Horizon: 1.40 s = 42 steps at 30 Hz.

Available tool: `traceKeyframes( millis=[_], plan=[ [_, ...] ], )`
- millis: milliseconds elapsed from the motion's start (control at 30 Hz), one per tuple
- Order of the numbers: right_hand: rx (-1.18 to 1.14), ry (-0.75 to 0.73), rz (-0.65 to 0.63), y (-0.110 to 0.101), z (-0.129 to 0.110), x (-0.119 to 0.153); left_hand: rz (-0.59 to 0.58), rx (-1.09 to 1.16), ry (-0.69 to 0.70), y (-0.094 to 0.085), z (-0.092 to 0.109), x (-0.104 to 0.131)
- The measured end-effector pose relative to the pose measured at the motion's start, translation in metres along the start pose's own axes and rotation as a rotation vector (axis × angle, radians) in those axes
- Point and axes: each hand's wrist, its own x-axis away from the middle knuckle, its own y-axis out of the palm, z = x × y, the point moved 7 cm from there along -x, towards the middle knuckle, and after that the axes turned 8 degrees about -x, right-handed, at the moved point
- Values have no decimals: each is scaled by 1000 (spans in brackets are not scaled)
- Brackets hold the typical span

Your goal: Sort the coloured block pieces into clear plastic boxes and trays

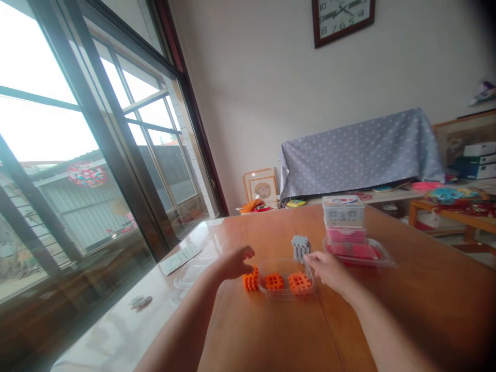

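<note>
A clear plastic container (287, 295) sits on the table with two orange waffle-like toy pieces, one piece (274, 281) at its left and another piece (299, 283) at its right. My right hand (327, 268) is closed, its thumb and fingers pinching the container's right rim. Just outside the container's left wall stands a stack of similar orange pieces (250, 280). My left hand (235, 263) hovers at the top of that stack, thumb and fingers curved apart with nothing between them. Behind the container, close to my right fingertips, is a grey stack of notched pieces (301, 247).
At the right stand stacked plastic boxes (344, 219) on a clear tray with pink contents (358, 251). Clear lids (194, 274), a printed sheet (181, 258) and a small clear-wrapped item (140, 303) lie at the left. The wooden table (271, 336) borders a window.
</note>
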Motion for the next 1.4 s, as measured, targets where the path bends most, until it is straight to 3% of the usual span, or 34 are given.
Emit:
traceKeyframes(
  millis=[233, 533, 733, 867, 967, 1167, 1400],
  plan=[
    [21, 24, -29, 3, 6, -1, -77, -81, -2, 20, -5, 11],
    [5, 8, -23, 4, -1, 4, 52, -91, -12, 2, -2, 13],
    [15, -17, -5, 2, -2, 5, 137, -81, 103, -9, 36, 6],
    [-4, -4, -6, 3, -2, 4, 78, -146, 181, 1, 70, -1],
    [-8, 9, -20, 3, -3, 4, 16, -225, 199, 14, 84, -7],
    [-2, 17, -12, 1, -2, 2, -54, -317, 209, 31, 83, -14],
    [11, 17, -4, -1, 1, -1, -85, -349, 187, 34, 77, -18]
  ],
)
